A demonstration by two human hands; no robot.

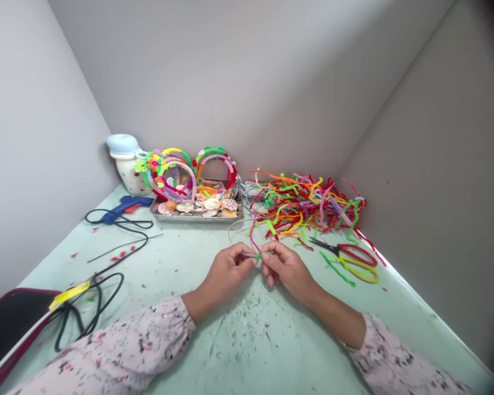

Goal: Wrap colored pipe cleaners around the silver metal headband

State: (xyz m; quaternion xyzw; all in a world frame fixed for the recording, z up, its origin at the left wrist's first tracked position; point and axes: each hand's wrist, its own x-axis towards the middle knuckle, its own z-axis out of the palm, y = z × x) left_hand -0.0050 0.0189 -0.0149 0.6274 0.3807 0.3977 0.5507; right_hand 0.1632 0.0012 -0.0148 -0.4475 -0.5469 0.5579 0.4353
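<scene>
At the middle of the table my left hand (230, 269) pinches a thin metal headband (229, 233), whose hoop arcs away behind the fingers. My right hand (286, 266) is closed close beside it, thumb and forefinger on a short green pipe cleaner (258, 256) at the band. A pink pipe cleaner (253, 236) rises from the same spot. Fingers partly cover the place where the pipe cleaners meet the band. Beyond the hands lies a tangled heap of colourful pipe cleaners (304, 203).
A metal tray (197, 218) holds shells, with finished wrapped headbands (177, 181) standing on it. Scissors (349, 255) lie at right. A blue glue gun (123, 208) with a looping black cord (102, 269) is at left, before a white bottle (127, 164). Grey partitions enclose the table.
</scene>
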